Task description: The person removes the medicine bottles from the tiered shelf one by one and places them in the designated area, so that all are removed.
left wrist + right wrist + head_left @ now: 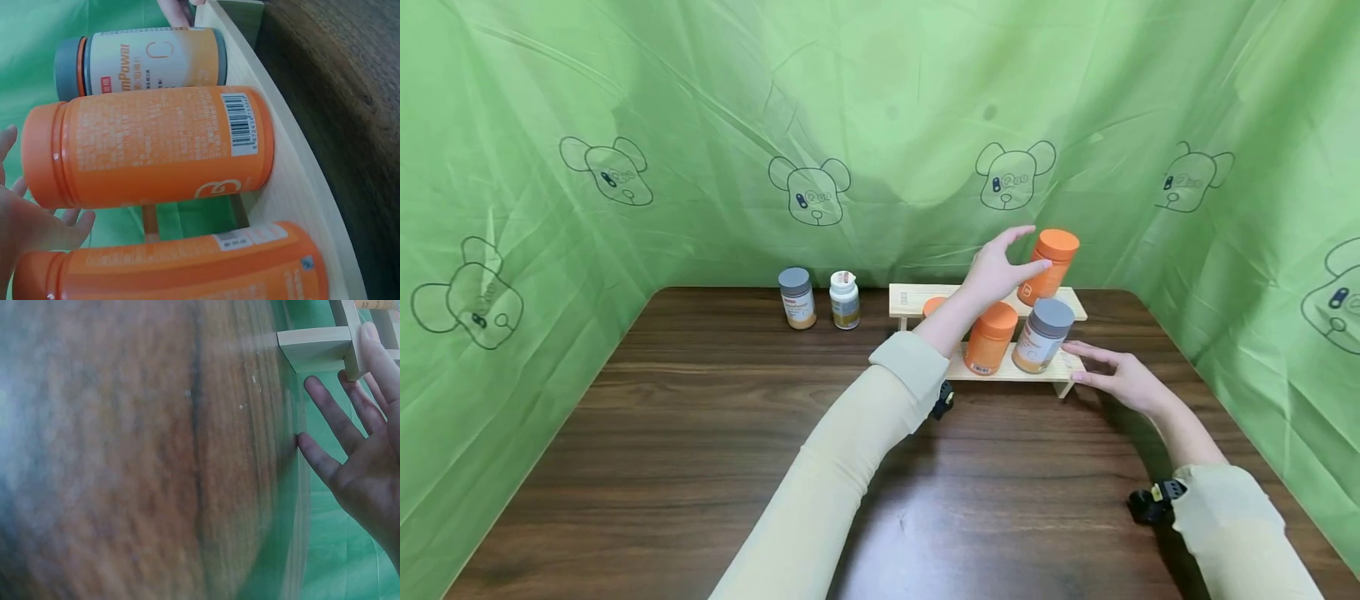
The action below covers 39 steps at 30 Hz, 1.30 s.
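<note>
My left hand point(995, 271) reaches over the two-step wooden rack point(917, 298), thumb and fingers spread beside an orange bottle point(1047, 271) on its upper step; the thumb tip overlaps the bottle. On the lower step stand another orange bottle point(150, 147) and a grey-lidded bottle point(1040, 337). A further orange bottle point(175, 269) there is mostly hidden behind my left forearm in the head view. At the rack's right end, my right hand point(1123, 382) holds the lower step between thumb and index finger. Its other fingers point(331, 409) stand straight and spread.
Left of the rack, a grey-lidded bottle point(797, 300) and a smaller white-capped bottle point(845, 302) stand at the back of the dark wooden table point(700, 467). Green cloth point(715, 108) with bear-head drawings hangs behind and along both sides.
</note>
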{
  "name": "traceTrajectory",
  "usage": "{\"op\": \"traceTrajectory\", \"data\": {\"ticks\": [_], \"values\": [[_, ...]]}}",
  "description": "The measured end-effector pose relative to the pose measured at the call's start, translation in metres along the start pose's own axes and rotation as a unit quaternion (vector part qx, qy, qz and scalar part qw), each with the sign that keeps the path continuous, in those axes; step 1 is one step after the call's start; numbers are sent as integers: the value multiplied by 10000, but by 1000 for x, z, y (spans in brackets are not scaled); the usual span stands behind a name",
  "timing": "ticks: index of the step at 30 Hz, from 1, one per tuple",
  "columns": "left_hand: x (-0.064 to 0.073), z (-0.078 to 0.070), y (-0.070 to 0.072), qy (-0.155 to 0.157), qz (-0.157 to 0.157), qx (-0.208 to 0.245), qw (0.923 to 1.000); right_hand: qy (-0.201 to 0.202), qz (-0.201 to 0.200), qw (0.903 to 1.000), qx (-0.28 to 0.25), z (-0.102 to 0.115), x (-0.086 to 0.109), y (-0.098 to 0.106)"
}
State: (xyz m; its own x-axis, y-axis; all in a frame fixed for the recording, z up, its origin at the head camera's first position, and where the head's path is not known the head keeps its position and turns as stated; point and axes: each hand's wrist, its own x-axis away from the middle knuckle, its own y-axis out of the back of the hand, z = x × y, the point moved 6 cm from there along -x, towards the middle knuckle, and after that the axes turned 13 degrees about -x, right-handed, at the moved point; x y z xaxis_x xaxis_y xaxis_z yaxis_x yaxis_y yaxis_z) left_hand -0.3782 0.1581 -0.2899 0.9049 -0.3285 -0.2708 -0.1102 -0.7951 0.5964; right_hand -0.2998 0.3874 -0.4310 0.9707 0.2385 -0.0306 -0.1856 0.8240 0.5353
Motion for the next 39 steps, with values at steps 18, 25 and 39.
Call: {"op": "traceTrajectory", "data": {"ticks": [18, 25, 39], "values": [[-21, -9, -15, -338, 199, -92, 9992, 35, -90, 9999, 85, 1, 1, 1], [-22, -14, -23, -371, 234, -186, 9989, -19, -88, 10000, -9, 0, 0, 0], [-23, -12, -24, -475, 49, 10, 9989, 29, 36, 10000, -9, -1, 1, 0]]}}
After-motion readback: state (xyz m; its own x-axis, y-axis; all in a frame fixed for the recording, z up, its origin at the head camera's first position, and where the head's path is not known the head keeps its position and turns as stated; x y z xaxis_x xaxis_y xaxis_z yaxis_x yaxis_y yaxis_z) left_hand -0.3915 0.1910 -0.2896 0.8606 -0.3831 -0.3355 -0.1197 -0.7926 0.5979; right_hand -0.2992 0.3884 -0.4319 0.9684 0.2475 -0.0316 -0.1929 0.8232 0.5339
